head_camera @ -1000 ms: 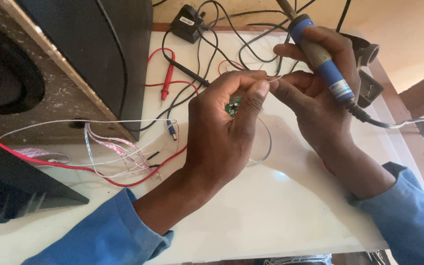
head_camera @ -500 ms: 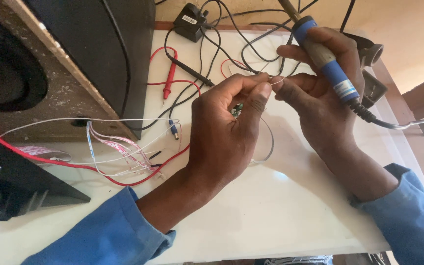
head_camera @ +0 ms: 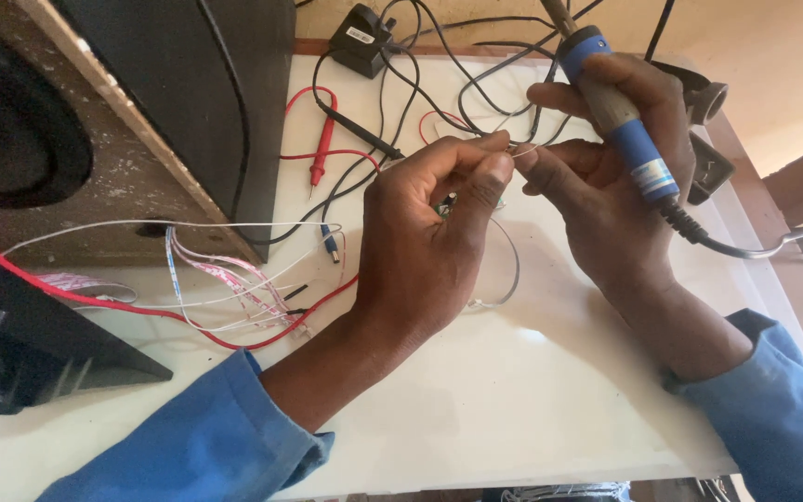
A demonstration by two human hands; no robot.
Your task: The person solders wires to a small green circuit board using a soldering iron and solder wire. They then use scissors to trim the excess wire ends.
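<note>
Fingertips of left hand [head_camera: 420,251] and right hand [head_camera: 597,195] met, both pinched on thin wire [head_camera: 522,149] lying left-right between them, while right hand also gripped blue soldering iron [head_camera: 620,125] pointing far.

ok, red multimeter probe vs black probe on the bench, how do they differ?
The red probe lies nearly upright in the picture, close beside the speaker cabinet; the black probe lies on a diagonal, running towards the left hand. The red probe trails a red lead, the black one a black lead. Both lie flat on the white tabletop, untouched by either hand, and they cross near their upper ends.
</note>
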